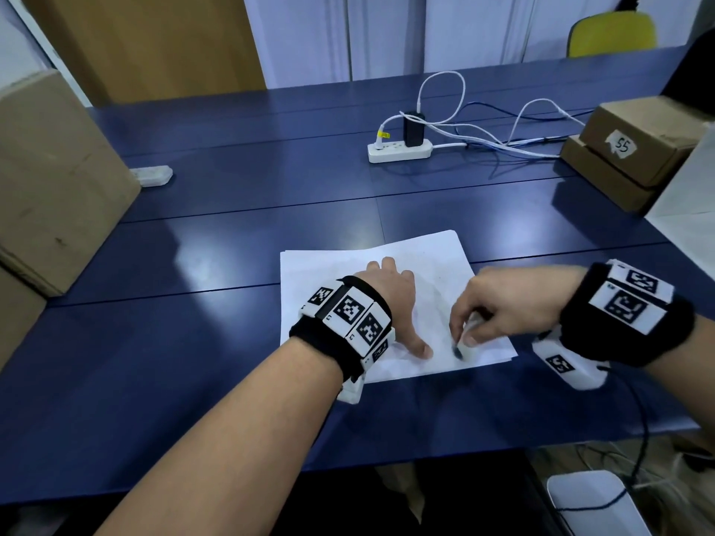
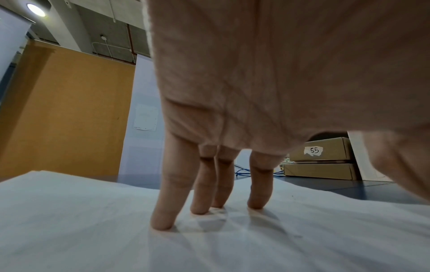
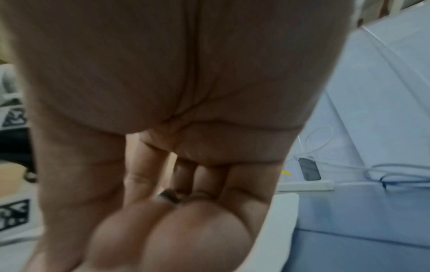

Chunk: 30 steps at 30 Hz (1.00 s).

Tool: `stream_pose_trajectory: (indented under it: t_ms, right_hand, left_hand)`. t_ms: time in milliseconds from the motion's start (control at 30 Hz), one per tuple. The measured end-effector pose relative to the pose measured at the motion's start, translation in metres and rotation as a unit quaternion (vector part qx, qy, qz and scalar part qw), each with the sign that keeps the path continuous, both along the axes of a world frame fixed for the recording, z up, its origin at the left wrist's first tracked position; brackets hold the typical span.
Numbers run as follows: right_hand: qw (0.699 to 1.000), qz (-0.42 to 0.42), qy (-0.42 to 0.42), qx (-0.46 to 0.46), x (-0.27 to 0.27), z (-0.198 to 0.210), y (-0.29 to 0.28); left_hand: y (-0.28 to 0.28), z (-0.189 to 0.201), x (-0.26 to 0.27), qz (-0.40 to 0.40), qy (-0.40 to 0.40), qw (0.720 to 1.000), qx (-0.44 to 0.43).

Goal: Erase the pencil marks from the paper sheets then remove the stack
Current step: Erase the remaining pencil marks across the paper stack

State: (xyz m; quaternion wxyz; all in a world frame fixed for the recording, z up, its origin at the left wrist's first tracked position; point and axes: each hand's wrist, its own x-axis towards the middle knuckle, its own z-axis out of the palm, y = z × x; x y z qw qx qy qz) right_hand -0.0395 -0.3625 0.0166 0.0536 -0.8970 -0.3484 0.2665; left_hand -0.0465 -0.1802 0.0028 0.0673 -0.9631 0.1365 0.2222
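Note:
A stack of white paper sheets lies on the blue table near its front edge. My left hand rests flat on the sheets, its straight fingers pressing the top sheet down. Just right of it, my right hand pinches a small white eraser whose dark, smudged tip touches the paper near the stack's front right corner. In the right wrist view the curled fingers hide most of the eraser. Faint grey marks show on the paper.
A white power strip with a black charger and looping cables sits mid-table. Stacked cardboard boxes, one labelled 55, stand at the right; a large box stands at the left. A yellow chair is behind the table.

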Motion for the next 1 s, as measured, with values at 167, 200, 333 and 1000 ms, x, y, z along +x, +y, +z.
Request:
stream_pose_trajectory:
  t_ms: [167, 200, 333, 1000]
  right_hand:
    - [0.979, -0.117, -0.169, -0.002, 0.022, -0.004, -0.005]
    - [0.978, -0.122, -0.171, 0.000, 0.022, -0.004, -0.007]
    - [0.999, -0.042, -0.023, -0.004, 0.002, -0.002, -0.008]
    - [0.983, -0.119, -0.139, -0.004, 0.021, -0.002, -0.004]
  left_hand:
    - [0.000, 0.000, -0.001, -0.002, -0.001, 1.000, 0.001]
    - [0.000, 0.000, -0.001, -0.003, -0.001, 1.000, 0.001]
    - [0.000, 0.001, 0.000, 0.001, 0.001, 1.000, 0.005]
    - [-0.002, 0.003, -0.006, 0.004, -0.011, 1.000, 0.004]
